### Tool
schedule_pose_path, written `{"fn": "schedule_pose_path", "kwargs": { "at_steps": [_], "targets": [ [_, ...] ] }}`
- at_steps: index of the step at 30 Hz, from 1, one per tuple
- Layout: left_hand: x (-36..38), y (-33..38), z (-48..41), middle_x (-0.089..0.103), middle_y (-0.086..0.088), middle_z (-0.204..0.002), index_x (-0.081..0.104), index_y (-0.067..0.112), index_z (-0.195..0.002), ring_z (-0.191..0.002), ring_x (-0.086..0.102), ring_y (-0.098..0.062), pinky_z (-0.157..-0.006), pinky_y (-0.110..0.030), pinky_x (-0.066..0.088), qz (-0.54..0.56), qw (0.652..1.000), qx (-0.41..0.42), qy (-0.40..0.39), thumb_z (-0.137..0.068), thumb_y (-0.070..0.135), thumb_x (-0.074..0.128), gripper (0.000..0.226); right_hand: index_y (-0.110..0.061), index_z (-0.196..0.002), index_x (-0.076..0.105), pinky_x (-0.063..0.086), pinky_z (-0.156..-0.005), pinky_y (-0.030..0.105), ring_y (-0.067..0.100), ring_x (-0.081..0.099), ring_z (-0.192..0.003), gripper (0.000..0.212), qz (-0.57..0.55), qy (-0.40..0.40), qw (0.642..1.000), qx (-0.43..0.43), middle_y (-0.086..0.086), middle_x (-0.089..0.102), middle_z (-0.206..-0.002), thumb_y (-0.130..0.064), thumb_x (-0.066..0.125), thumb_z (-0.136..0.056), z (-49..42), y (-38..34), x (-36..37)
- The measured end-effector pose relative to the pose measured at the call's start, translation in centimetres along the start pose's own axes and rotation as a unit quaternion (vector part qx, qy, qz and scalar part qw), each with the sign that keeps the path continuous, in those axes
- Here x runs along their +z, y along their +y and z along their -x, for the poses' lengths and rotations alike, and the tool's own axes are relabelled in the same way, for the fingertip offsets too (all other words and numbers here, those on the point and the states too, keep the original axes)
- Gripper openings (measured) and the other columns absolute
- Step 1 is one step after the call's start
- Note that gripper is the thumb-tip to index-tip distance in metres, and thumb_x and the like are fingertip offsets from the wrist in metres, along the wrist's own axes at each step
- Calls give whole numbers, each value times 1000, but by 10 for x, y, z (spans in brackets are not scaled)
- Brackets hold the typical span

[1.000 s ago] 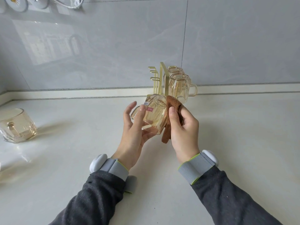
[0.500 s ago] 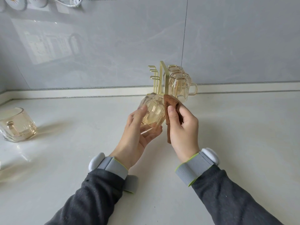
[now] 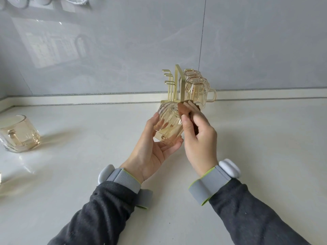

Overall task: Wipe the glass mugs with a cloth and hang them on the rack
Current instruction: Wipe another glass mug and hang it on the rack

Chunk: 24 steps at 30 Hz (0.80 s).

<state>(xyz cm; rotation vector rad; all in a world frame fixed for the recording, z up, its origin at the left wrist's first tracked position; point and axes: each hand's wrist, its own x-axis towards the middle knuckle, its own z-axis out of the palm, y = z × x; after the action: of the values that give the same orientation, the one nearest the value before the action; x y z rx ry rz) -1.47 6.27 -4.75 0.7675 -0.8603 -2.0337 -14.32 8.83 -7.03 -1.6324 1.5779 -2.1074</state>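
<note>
A left hand [image 3: 152, 149] cradles an amber glass mug [image 3: 169, 122], fingers curled around it. The right hand [image 3: 199, 138] pinches a brown cloth [image 3: 184, 109] against its side.

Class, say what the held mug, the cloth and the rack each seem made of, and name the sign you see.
Held mug: clear amber-tinted glass, glossy and faceted; the left hand shows through it. Cloth: soft matte brown fabric, perhaps microfibre; it bends over the mug. Rack: probably metal, gold-coloured finish; thin bent wire hooks.
</note>
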Motion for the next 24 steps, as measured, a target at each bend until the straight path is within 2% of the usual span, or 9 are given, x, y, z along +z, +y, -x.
{"fn": "schedule_pose_path", "kwargs": {
  "at_steps": [2, 6, 10, 12, 14, 16, 20, 22, 24],
  "targets": [
    [-1, 0, -1, 73, -18, -102, 60, 16, -132, -92, 73, -28, -78, -34, 65, -1, 1000, 18, 1, -94, 53, 64, 53, -8, -133, 65, 32, -116, 22, 15, 43, -143, 35, 39, -33, 996, -75, 0, 55, -146, -18, 54, -102, 2, 1, 3],
    [-4, 1, -2, 74, -6, -86, 67, 15, -119, -73, 72, -19, -65, -27, 62, 2, 998, 62, 15, -99, 52, 56, 43, -9, -134, 64, 30, -121, 34, 25, 36, -147, 38, 73, -117, 973, -185, 2, 50, -150, -16, 54, -99, 8, 2, 11],
    [-7, 3, -2, 77, -4, -113, 71, 17, -123, -97, 75, -15, -86, -27, 59, 28, 996, 78, 33, -99, 56, 53, 50, -8, -129, 68, 36, -118, 38, 29, 40, -146, 38, 67, -172, 954, -237, 5, 57, -144, -2, 56, -93, 13, 4, 15],
    [-7, 3, -2, 76, -3, -112, 71, 17, -124, -94, 75, -14, -76, -24, 61, 47, 995, 75, 35, -99, 57, 53, 50, -7, -127, 69, 39, -117, 39, 29, 43, -143, 42, 71, -164, 953, -245, 6, 59, -142, 4, 55, -90, 14, 5, 15],
    [-7, 4, -1, 76, -4, -103, 69, 16, -124, -85, 75, -15, -65, -23, 60, 62, 995, 70, 35, -97, 57, 56, 50, -5, -127, 69, 38, -117, 35, 29, 46, -141, 41, 78, -139, 957, -241, 7, 60, -141, 3, 52, -91, 14, 7, 15],
    [-6, 4, -1, 75, -7, -93, 66, 16, -122, -76, 74, -18, -62, -25, 60, 71, 995, 65, 34, -96, 54, 60, 47, -5, -128, 68, 34, -118, 27, 26, 47, -140, 40, 82, -108, 967, -215, 6, 58, -143, -5, 49, -93, 13, 7, 13],
    [-3, 4, -1, 72, -18, -100, 60, 17, -128, -83, 74, -26, -71, -33, 65, 59, 997, 46, 16, -92, 51, 66, 50, -5, -132, 65, 34, -116, 22, 19, 47, -140, 36, 65, -47, 988, -129, 3, 52, -148, -9, 56, -98, 7, 9, 6],
    [-2, 1, -2, 73, -21, -102, 57, 16, -133, -85, 75, -30, -79, -35, 65, 33, 999, 38, 6, -92, 51, 66, 55, -6, -131, 66, 39, -112, 21, 13, 49, -138, 34, 45, -17, 997, -67, 4, 55, -146, -15, 55, -100, 4, 8, 3],
    [-2, -1, -3, 72, -23, -108, 54, 16, -141, -87, 74, -32, -82, -35, 65, 2, 999, 35, -2, -93, 51, 64, 61, -10, -132, 66, 44, -104, 19, 8, 59, -127, 36, 29, 4, 999, -13, 2, 64, -138, -23, 53, -101, 3, 5, 1]
  ]
}}
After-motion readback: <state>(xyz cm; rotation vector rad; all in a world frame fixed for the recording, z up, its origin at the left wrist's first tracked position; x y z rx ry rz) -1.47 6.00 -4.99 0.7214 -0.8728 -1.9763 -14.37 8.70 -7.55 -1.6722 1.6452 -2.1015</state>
